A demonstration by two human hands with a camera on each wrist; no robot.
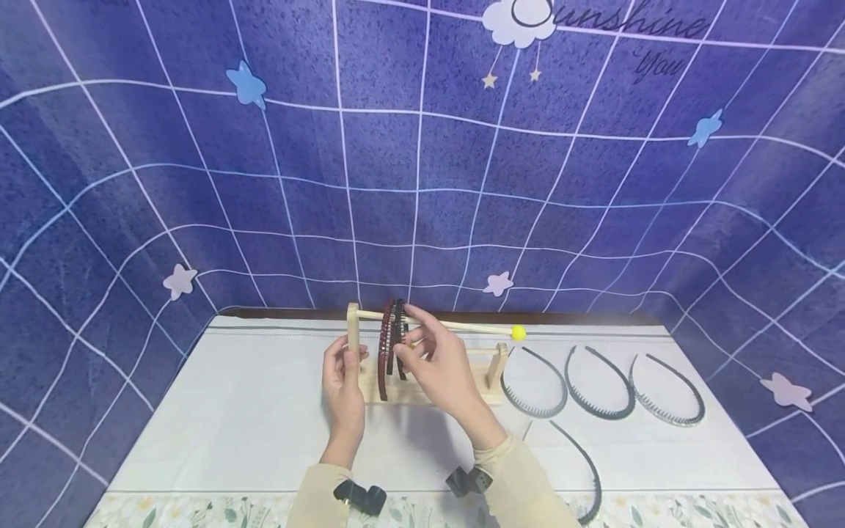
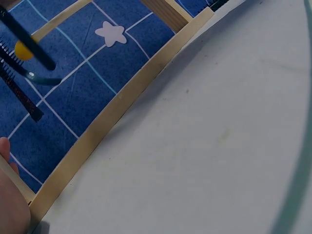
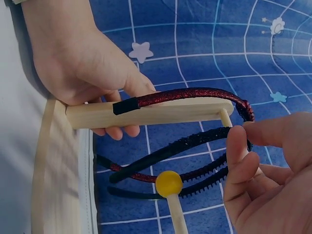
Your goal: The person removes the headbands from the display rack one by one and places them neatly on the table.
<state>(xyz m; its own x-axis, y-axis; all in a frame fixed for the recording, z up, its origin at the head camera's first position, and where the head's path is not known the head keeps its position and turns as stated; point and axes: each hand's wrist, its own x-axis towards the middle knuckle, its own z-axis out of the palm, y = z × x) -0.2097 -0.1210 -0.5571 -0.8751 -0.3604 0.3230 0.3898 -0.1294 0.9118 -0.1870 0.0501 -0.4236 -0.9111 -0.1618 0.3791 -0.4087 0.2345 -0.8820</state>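
Note:
A light wooden rack stands on the table, its left post (image 1: 353, 334) gripped by my left hand (image 1: 343, 385). The left fingers wrap round that post in the right wrist view. From the post runs a thin rod (image 1: 478, 328) with a yellow ball (image 1: 518, 333) on its end. Over the rod hang a glittery red headband (image 3: 195, 92), nearest the post, and dark toothed headbands beside it. My right hand (image 1: 445, 363) pinches the top of a black headband (image 3: 165, 150) at the rod. Its fingers partly hide the hung bands there.
Several loose headbands lie to the right: a grey one (image 1: 535, 413), a dark one (image 1: 610, 416), a black-and-clear one (image 1: 686, 422), and another black one (image 1: 596, 477) near the front edge. The rack's short right post (image 1: 496, 367) stands beside them. A blue star-patterned cloth (image 1: 396, 161) closes off the back.

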